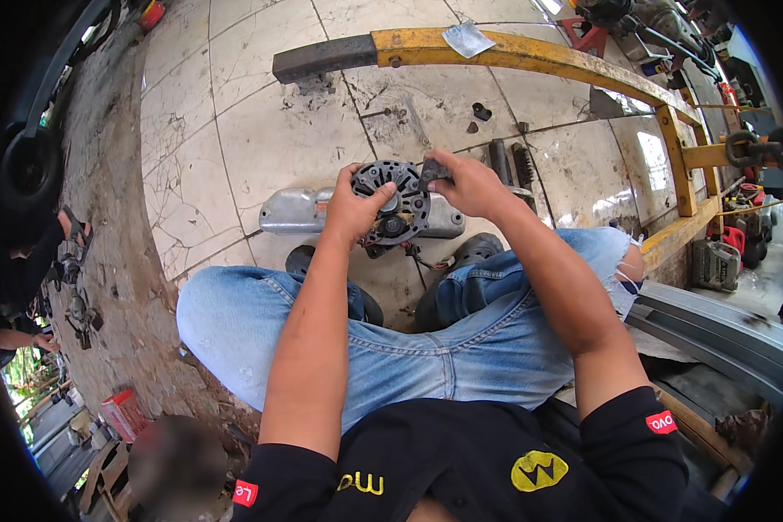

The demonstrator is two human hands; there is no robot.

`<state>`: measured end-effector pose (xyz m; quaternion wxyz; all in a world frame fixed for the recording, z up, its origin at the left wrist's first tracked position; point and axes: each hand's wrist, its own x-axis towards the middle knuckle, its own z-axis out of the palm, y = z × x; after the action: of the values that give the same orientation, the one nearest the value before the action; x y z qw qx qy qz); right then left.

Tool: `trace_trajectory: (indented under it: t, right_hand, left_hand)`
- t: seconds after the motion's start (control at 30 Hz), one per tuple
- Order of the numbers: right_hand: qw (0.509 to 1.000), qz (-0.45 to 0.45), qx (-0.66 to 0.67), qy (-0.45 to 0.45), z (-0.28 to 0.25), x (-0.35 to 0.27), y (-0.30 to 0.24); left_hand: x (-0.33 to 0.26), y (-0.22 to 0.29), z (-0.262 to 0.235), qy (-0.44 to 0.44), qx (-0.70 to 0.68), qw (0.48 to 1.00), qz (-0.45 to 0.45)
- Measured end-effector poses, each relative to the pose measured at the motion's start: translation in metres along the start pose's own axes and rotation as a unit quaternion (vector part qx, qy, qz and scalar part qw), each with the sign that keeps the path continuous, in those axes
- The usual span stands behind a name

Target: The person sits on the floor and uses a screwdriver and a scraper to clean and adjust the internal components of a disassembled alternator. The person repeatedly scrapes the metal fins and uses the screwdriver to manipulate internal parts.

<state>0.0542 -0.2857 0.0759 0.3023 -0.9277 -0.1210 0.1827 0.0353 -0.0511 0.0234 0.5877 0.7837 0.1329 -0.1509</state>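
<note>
My left hand grips the left side of a round alternator, its thumb lying across the slotted metal face. The alternator rests over a long silver metal cover between my feet, with wires hanging from its lower edge. Pinched in my right hand is a small dark flat piece, held at the alternator's upper right rim. What that piece is made of I cannot make out, and whether it touches the rim is unclear.
Beyond my hands, a bolt, a small black part and a brush lie on the tiles. A yellow steel frame crosses the far side and right. At the left, another person's hand shows near metal parts.
</note>
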Motion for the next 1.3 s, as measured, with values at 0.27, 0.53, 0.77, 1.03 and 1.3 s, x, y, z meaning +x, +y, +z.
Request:
trace_trajectory:
  t: [0.27,0.53,0.77,1.03,1.3]
  right_hand:
    - [1.000,-0.017,0.006,0.014,0.002,-0.001,0.004]
    - [1.000,-0.007,0.004,-0.015,0.000,0.002,0.006]
    - [1.000,-0.012,0.012,0.018,0.002,-0.002,0.005]
    - [0.986,0.072,0.148,0.020,-0.019,0.007,0.031]
    - [0.979,0.187,-0.061,-0.047,-0.010,0.030,0.104]
  left_hand:
    - [0.000,0.004,0.003,-0.009,-0.006,1.000,-0.017]
    - [-0.001,0.004,0.001,-0.010,-0.001,1.000,-0.017]
    - [-0.005,0.011,0.001,-0.001,0.020,1.000,-0.024]
    - [-0.002,0.008,0.001,-0.010,0.011,1.000,-0.023]
    - [-0.005,0.021,-0.001,-0.019,0.031,0.998,-0.043]
